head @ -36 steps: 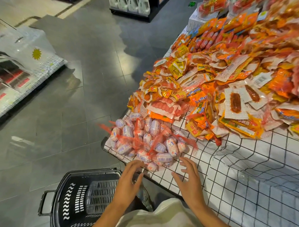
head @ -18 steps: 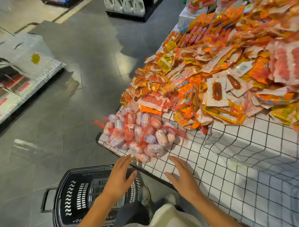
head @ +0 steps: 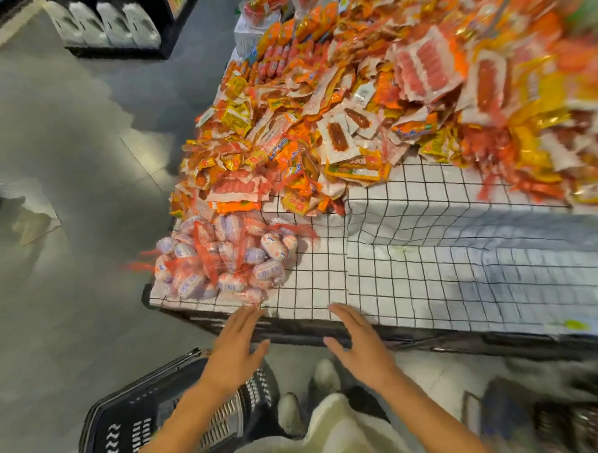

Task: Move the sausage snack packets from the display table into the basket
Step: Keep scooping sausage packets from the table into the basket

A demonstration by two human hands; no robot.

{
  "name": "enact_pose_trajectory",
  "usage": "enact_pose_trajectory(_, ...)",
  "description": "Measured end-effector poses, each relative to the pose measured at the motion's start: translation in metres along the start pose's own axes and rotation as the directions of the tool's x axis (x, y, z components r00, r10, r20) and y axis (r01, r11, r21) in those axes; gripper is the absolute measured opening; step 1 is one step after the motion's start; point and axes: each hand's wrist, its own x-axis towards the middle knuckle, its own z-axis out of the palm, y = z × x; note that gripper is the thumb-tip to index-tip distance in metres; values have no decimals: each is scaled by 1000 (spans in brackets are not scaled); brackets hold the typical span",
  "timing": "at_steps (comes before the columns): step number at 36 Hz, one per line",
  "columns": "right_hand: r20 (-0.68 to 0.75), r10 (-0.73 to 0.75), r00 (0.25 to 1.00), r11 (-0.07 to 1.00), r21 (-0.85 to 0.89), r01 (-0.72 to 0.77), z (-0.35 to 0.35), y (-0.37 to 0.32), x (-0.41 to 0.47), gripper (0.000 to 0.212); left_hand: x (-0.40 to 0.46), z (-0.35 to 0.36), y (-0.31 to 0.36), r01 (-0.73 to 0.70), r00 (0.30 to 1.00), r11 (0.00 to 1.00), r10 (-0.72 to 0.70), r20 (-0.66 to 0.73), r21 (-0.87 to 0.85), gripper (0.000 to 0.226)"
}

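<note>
Sausage snack packets (head: 223, 260), small white links bundled in red netting, lie heaped at the near left corner of the display table (head: 412, 272), in front of the larger mound of orange and yellow packets (head: 320, 122). The basket (head: 135, 435) stands on the floor below that same corner, and nothing can be seen inside it.

Your left hand (head: 233, 352) hovers at the table's front edge, fingers straight and spread, fingertips just short of the heap. Your right hand (head: 363, 348) hovers beside it, also flat and holding nothing. The two hands are apart.

Expect the bundles to be light but floppy: loose netting will sag and the smooth-wrapped links will likely shift inside it. Take hold around the bundle's middle, or gather the netting, rather than pinching a single link. Scoop from both sides to prevent spillage over the table edge.
</note>
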Motion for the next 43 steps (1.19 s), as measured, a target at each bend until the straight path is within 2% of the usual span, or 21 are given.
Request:
enact_pose_trajectory(8,-166,236,958,970,107,-220,6,29,-100,60,-9,32,21,-161,967,987,153,203,27,63)
enact_pose_trajectory(15,-293,385,875,919,211,-334,2,73,-194,60,-5,78,66,-338,883,934,272,383,114,65)
enact_pose_trajectory(18,-288,465,837,881,241,-407,-1,97,-233,63,-7,101,94,-384,845,913,289,451,135,64)
enact_pose_trajectory(25,-321,642,696,761,376,-529,-7,155,-335,65,-16,171,172,-449,785,864,260,562,227,63)
enact_pose_trajectory(28,-347,692,633,716,445,-538,-9,184,-386,64,-25,212,207,-464,758,856,249,603,230,63)
enact_pose_trajectory(31,-368,741,561,665,519,-537,-13,211,-433,65,-37,254,248,-542,709,804,281,647,245,63)
enact_pose_trajectory(34,-379,795,474,599,614,-514,-17,239,-476,62,-55,293,290,-584,663,783,305,684,216,62)
enact_pose_trajectory(38,-396,826,400,557,676,-482,-22,268,-526,53,-81,336,348,-596,608,792,338,718,133,59)
enact_pose_trajectory(43,-371,878,303,477,733,-484,-27,301,-570,64,-98,378,406,-651,504,757,384,774,48,56)
